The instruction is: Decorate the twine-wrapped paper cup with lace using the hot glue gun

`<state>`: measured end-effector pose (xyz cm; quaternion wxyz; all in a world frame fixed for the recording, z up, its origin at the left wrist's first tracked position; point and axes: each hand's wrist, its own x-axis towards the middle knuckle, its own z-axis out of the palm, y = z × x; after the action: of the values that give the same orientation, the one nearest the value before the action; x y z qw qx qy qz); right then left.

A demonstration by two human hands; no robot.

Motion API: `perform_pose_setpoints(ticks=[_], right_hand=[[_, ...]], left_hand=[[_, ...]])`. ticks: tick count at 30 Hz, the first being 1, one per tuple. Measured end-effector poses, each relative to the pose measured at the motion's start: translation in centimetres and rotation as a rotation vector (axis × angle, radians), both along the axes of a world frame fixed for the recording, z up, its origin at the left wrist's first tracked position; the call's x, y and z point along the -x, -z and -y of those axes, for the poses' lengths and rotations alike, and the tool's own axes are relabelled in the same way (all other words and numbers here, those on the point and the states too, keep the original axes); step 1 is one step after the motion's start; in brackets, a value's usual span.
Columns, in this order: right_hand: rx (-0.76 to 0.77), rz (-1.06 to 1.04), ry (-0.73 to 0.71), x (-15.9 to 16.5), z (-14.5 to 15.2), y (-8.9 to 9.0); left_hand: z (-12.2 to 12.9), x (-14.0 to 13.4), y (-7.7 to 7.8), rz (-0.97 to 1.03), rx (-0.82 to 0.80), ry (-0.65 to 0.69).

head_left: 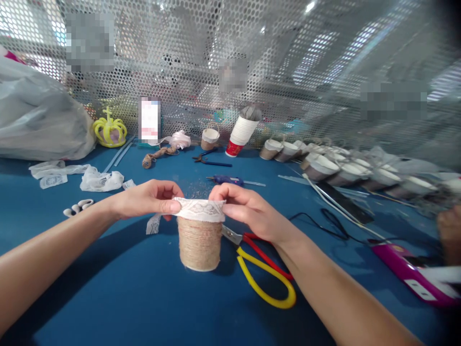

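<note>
A cup wrapped in tan twine (200, 242) stands upright on the blue table in front of me. White lace ribbon (200, 209) runs around its upper edge. My left hand (158, 199) pinches the lace at the left side of the rim, and a loose lace end (153, 224) hangs below those fingers. At the right side of the rim, my right hand (245, 206) is closed with thumb and fingers on the lace. Scissors (266, 283) with one red and one yellow handle lie under my right wrist, their blades partly behind the cup.
A blue glue gun (226, 180) and pliers (212, 159) lie behind the cup. Further back stand stacked paper cups (242, 132). Many finished lace-edged cups (320, 166) line the right, near a purple power strip (410, 274) and another person's hand (449, 233). Loose lace (101, 179) lies left.
</note>
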<state>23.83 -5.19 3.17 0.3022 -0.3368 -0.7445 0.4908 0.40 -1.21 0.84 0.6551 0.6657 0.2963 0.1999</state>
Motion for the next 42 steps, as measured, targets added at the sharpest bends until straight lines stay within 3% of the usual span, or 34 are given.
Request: perform_pose_setpoints(ticks=[6, 14, 21, 25, 32, 42], right_hand=[[0.056, -0.028, -0.004, 0.3, 0.2, -0.1], [0.091, -0.086, 0.065, 0.9, 0.4, 0.6], [0.051, -0.068, 0.072, 1.1, 0.4, 0.9], [-0.038, -0.004, 0.093, 1.0, 0.2, 1.0], [-0.377, 0.178, 0.182, 1.1, 0.4, 0.5], [-0.432, 0.18, 0.274, 1.4, 0.7, 0.7]], left_hand=[[0.3, -0.5, 1.7, 0.14, 0.151, 0.06], [0.8, -0.9, 3.1, 0.328, 0.32, 0.044], [1.1, -1.7, 4.1, 0.44, 0.412, 0.053], [1.2, -2.0, 3.9, 0.454, 0.41, 0.03], [1.4, -2.0, 3.4, 0.374, 0.346, -0.133], [2.0, -2.5, 2.3, 0.197, 0.222, -0.206]])
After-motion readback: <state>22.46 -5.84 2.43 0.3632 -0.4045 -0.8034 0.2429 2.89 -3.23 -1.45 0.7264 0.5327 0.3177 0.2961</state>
